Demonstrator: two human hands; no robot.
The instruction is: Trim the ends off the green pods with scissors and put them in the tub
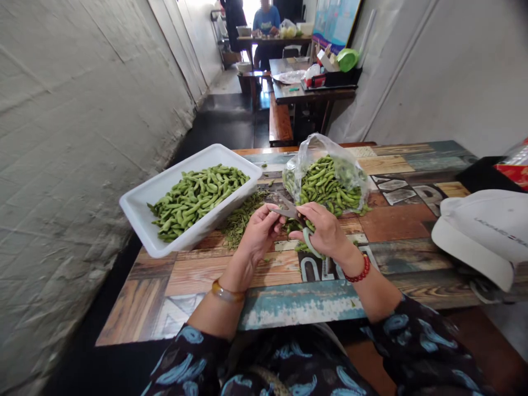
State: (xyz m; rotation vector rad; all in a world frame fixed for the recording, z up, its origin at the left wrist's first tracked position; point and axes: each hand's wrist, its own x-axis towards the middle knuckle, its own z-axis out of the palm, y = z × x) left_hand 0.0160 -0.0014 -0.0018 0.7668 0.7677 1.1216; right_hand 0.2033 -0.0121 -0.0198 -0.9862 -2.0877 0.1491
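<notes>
My right hand [324,226] is closed around the pale handles of a pair of scissors [291,211], whose blades are parted and point left. At the blade tips, my left hand [264,228] is closed in a pinch; what its fingers hold is hidden. Behind my right hand, a clear plastic bag [315,144] lies open, full of green edamame pods [325,184]. To the left stands a white plastic tub [142,206] with a heap of edamame pods [202,192] in it. Between tub and bag, a pile of green trimmings [243,220] lies on the table.
The patchwork wooden table [198,275] bears a white cap [478,225] at the right, near a black tray [487,175]. A wall [74,110] runs along the left. Farther back are a bench [280,120], another table [289,93] with items, and a person in blue [266,22].
</notes>
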